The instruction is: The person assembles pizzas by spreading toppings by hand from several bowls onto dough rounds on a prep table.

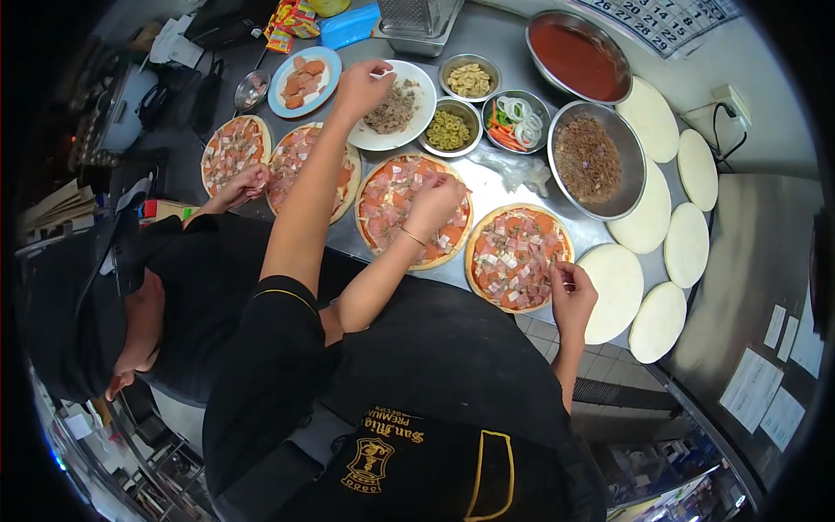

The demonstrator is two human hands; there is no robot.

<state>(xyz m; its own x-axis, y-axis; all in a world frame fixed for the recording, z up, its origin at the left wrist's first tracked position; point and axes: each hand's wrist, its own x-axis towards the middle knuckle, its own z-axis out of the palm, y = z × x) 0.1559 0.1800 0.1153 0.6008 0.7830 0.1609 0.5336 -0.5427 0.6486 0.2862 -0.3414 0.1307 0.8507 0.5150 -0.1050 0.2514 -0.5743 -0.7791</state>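
My left hand reaches over the left side of a white plate of crumbled ground meat. Its fingers are drawn together above the rim; what they pinch cannot be made out. At the right edge of a topped pizza my right hand has its fingertips pinched, with any contents too small to name. Ham, red slices and white cubes cover that pizza. A co-worker's hand, with a bracelet at the wrist, is over the neighbouring pizza; their other hand hovers by two pizzas farther left.
Bowls of olives, mushrooms and sliced vegetables stand behind the pizzas. Right of them are bowls of browned meat and red sauce. Several plain dough rounds line the right side. The co-worker leans in from the left.
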